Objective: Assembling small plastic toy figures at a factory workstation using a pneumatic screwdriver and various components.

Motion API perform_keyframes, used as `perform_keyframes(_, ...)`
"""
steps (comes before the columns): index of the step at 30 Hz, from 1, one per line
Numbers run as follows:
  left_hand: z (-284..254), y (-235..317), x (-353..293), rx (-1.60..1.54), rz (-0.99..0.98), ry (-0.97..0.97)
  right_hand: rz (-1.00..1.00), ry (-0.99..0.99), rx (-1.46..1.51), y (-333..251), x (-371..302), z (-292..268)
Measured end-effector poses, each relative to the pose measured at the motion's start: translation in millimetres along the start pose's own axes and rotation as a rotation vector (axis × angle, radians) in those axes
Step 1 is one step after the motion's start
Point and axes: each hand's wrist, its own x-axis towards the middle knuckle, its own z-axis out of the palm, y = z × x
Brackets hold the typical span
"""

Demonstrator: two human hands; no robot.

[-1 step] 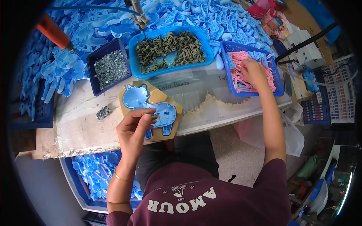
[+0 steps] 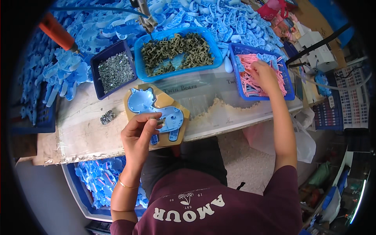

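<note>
My left hand pinches a small olive-green part between thumb and forefinger. It hovers over the near side of a blue animal-shaped plastic shell half, which lies hollow side up in a tan fixture block. My right hand reaches into a blue basket of thin pink plastic pieces, with some light blue ones among them. Its fingers are curled down among the pieces, and whatever they grip is hidden.
Behind the fixture stand a light blue tray of olive-green parts and a dark blue bin of small metal pieces. A metal pile lies at left. Overhead hang an orange power driver and a metal tool. Blue shells heap behind.
</note>
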Motion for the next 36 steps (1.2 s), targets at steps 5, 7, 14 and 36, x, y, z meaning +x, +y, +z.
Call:
perform_keyframes(5,2,5,0,0.000,-0.065,0.050,0.268,0.124,0.404,8,0,-16)
perform_keyframes(7,0,6,1,-0.012,-0.087,0.035,0.414,0.190,0.840,3,2,-26)
perform_keyframes(14,3,2,7,-0.046,-0.167,-0.052,0.235,-0.133,1.268,-82,-11,-43)
perform_keyframes(36,25,-1,8,-0.197,-0.133,0.139,0.256,-0.072,1.541,-260,-60,10)
